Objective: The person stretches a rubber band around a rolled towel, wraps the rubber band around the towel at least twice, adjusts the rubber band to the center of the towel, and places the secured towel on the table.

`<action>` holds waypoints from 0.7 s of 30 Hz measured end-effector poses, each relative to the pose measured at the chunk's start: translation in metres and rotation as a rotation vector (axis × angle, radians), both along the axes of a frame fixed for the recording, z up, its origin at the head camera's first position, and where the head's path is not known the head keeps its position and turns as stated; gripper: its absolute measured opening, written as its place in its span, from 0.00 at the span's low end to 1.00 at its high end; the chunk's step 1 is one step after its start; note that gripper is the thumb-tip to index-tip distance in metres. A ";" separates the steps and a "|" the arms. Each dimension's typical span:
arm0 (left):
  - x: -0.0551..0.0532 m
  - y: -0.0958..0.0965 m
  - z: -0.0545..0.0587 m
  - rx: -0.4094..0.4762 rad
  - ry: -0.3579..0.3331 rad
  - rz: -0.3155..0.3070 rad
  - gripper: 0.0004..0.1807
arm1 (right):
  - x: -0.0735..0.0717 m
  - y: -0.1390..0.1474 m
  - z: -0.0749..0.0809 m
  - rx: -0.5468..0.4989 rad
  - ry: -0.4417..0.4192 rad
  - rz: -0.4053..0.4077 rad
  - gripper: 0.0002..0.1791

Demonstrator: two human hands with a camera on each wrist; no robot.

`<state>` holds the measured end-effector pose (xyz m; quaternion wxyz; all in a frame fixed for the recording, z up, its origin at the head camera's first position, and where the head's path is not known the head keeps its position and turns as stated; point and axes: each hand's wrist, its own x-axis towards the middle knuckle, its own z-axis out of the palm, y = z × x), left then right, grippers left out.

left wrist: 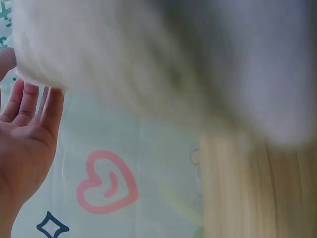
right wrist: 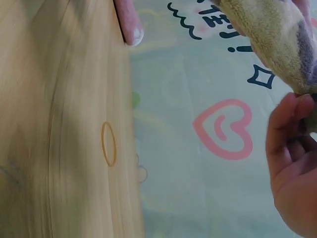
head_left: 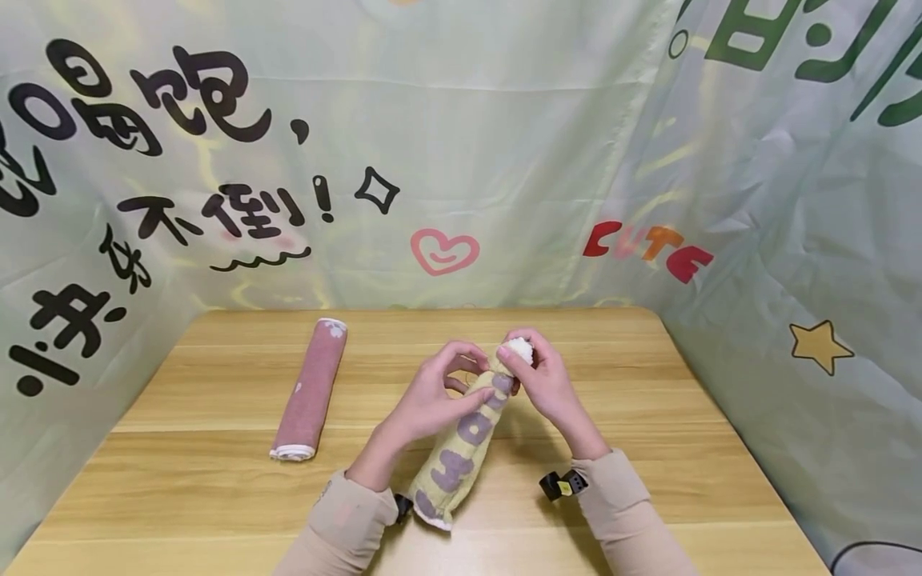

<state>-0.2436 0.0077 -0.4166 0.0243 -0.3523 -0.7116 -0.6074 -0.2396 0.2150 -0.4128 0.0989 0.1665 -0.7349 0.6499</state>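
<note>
A rolled yellow towel with purple lettering and white ends is held up at a slant over the table. My right hand grips its upper end, thumb across the white tip. Lower down, my left hand holds the same roll, thumb on the near side and fingers curved behind it. In the left wrist view, the blurred towel covers much of the picture. The right wrist view has my right hand pinching the towel at its narrowed part.
A rolled pink towel lies on the left of the wooden table. A thin orange rubber band lies near the table's back edge. Printed cloth walls stand around the back and sides.
</note>
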 end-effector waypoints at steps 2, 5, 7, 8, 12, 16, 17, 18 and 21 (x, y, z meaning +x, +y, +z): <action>0.000 0.001 0.000 -0.009 0.015 0.025 0.20 | 0.000 0.000 0.000 0.009 0.005 -0.029 0.05; 0.001 0.002 0.001 -0.011 0.074 0.070 0.16 | 0.000 0.000 0.001 0.040 0.015 -0.055 0.05; 0.001 0.003 0.001 -0.011 0.133 0.092 0.14 | 0.001 0.000 0.001 0.051 0.018 -0.068 0.05; 0.001 0.004 0.001 -0.011 0.164 0.096 0.14 | 0.001 -0.001 0.001 0.055 0.018 -0.076 0.05; 0.000 0.005 0.001 -0.048 0.306 0.116 0.14 | 0.001 -0.002 0.001 0.051 0.008 -0.118 0.06; 0.000 0.004 0.002 -0.113 0.431 0.153 0.15 | 0.003 -0.007 0.002 0.029 -0.012 -0.166 0.06; 0.000 0.004 0.002 -0.125 0.451 0.160 0.15 | 0.003 -0.009 0.002 0.021 -0.018 -0.180 0.06; 0.000 0.003 0.002 -0.133 0.465 0.164 0.15 | 0.003 -0.011 0.002 0.008 -0.030 -0.194 0.06; 0.000 0.003 0.002 -0.143 0.482 0.168 0.16 | 0.004 -0.016 0.002 -0.019 -0.071 -0.234 0.05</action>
